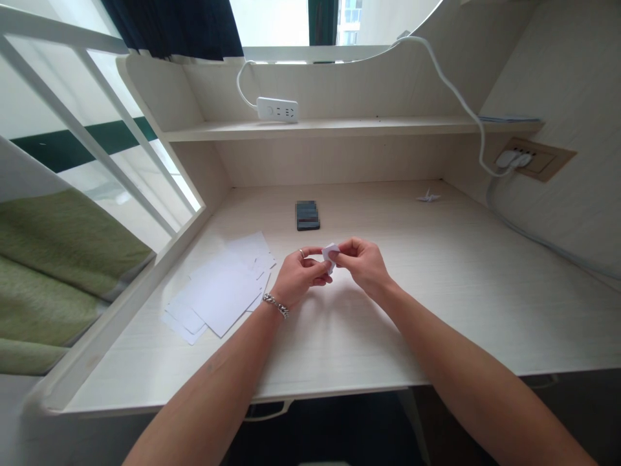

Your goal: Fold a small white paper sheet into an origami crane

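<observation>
Between my two hands is a small folded piece of white paper (330,251), held up over the desk. My left hand (301,275) pinches its lower left side, with the fingertips partly behind it. From the right, my right hand (361,260) grips the paper between thumb and bent forefinger. The fingers cover much of the paper, so its exact folded shape cannot be made out. A finger ring and a chain bracelet (275,305) are on the left hand and wrist.
Loose white sheets (223,285) lie overlapping on the desk (466,310) at left. A phone (307,215) lies beyond my hands. A folded paper crane (428,196) sits at the back right. A power strip (277,109) rests on the shelf; its white cable (451,84) hangs down at right.
</observation>
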Demonstrator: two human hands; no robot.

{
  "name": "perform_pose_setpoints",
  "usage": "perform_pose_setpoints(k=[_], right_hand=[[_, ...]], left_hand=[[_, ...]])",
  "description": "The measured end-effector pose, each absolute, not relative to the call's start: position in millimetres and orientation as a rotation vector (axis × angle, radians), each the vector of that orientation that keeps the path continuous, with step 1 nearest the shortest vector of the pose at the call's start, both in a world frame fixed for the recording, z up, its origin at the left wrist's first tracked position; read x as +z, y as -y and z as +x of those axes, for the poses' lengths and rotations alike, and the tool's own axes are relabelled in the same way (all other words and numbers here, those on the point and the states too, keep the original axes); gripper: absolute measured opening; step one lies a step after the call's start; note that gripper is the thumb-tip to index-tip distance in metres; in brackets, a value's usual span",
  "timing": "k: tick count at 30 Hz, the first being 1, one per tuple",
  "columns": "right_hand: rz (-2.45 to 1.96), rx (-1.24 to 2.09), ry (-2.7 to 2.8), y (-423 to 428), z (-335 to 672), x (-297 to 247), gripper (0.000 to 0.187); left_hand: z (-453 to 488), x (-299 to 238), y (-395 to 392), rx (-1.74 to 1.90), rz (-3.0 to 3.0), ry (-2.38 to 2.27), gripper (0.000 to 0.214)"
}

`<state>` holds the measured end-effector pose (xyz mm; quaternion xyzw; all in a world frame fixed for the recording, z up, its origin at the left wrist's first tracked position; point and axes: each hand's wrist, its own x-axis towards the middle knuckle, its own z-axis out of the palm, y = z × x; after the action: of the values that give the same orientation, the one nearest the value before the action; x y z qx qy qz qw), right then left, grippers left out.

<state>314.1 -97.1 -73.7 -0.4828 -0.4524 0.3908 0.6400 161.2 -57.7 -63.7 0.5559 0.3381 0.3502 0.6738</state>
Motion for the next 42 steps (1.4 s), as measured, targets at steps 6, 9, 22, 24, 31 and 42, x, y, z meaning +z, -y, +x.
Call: perform_pose_setpoints(k=[6,9,22,24,31,42], right_hand=[[-1.111,0.814,1.027,98.3,311.4,-73.6,0.035],[-1.118,0.785,1.012,98.3,310.8,-72.4,0.034],[-1.090,0.817,0.963,97.7,313.4,-71.2,0.031],[-1.108,0.801,0.960,97.0,313.2,-71.9,0.033],[-1.142,0.746,0.961,95.9,310.8,-73.7,0.032],[-1.132,0.787,0.952,96.1,312.6,-74.1,0.034]], left_hand=[[163.4,-63.6,58.6,0.838,1.275,-0.770,0.047],[162.6,-63.6,58.1,0.799,1.186,-0.735,0.047],[159.4,-65.5,57.1,0.645,1.136,-0.641,0.035],[159.9,-65.8,56.9,0.646,1.154,-0.646,0.035],[159.3,-64.0,56.8,0.659,1.135,-0.687,0.028],[161.1,-62.3,58.8,0.664,1.131,-0.724,0.029]])
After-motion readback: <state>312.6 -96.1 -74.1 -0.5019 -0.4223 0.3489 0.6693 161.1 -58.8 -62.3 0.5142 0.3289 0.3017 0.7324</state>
